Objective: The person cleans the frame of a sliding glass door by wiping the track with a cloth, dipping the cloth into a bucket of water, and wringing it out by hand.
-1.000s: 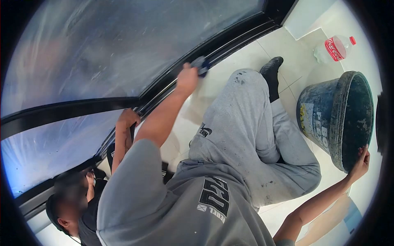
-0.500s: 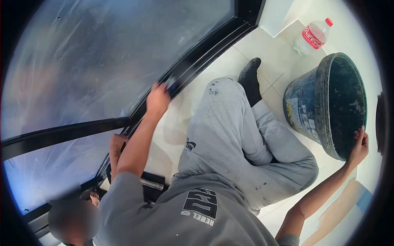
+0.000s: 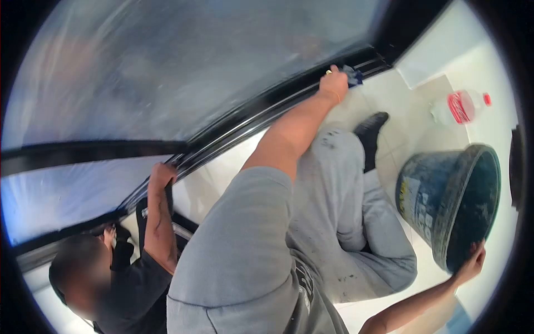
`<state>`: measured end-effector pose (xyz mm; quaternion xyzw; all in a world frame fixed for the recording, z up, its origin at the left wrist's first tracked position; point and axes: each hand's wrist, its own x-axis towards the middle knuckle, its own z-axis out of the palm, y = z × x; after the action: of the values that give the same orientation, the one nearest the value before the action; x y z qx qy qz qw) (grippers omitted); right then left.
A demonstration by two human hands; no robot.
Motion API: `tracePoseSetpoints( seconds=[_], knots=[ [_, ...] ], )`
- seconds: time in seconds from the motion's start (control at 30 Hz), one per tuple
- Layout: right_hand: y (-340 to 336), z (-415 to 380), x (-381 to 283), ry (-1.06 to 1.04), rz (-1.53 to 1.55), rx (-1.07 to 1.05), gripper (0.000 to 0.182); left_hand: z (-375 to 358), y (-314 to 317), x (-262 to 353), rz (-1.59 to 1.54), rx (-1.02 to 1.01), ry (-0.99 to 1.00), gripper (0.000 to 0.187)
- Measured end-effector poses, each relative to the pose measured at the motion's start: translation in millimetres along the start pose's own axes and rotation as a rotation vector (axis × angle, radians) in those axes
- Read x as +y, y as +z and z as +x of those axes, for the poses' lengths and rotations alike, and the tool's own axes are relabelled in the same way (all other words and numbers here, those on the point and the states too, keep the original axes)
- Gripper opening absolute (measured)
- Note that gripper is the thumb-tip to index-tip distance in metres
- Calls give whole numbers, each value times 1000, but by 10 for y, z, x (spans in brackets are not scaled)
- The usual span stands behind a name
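Observation:
My left hand (image 3: 334, 83) is closed on a dark bluish cloth (image 3: 351, 75) and presses it against the black frame (image 3: 267, 106) below the large glass pane, near its right corner. Only part of the cloth shows past my fingers. On the right side, my right hand (image 3: 471, 263) grips the lower rim of a large, stained, dark plastic bucket (image 3: 428, 195). Its mouth faces right in the view, and the inside looks dark; I cannot make out any contents.
A co-worker in black sits at lower left, one hand (image 3: 162, 173) on the frame. A clear plastic bottle (image 3: 460, 107) with red label and cap is beyond the bucket. My bent legs (image 3: 339, 206) in grey trousers lie on the tiled floor (image 3: 208, 183) between frame and bucket.
My left hand has slid along the frame with the cloth, up and right toward the corner. My right hand stays on the bucket's rim. The view has shifted, showing more of the co-worker.

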<state>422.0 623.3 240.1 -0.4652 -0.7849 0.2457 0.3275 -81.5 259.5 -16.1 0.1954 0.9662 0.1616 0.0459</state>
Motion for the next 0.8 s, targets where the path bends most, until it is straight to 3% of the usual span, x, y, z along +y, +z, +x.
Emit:
tracePoseSetpoints(
  seconds=[0.07,0.33,0.5,0.57,0.7,0.8],
  knots=[
    [-41,74,55,-4,-45,-18,40,-485,-270,-342,-85,5,59,21],
    [2,20,-75,8,-69,-10,38,-2624,-860,-1980,81,71,-404,30],
    [15,43,73,-21,18,21,39,-3185,-1172,-2629,352,-106,-722,24],
    [37,52,98,-44,38,26,40,-3069,-1339,-2699,430,-303,-776,22],
    [34,52,114,-65,37,8,37,-2589,-1736,-1740,287,-86,-616,18],
    [84,-1,19,-47,53,49,36,-2078,-1444,-1100,47,241,-192,26]
  ],
)
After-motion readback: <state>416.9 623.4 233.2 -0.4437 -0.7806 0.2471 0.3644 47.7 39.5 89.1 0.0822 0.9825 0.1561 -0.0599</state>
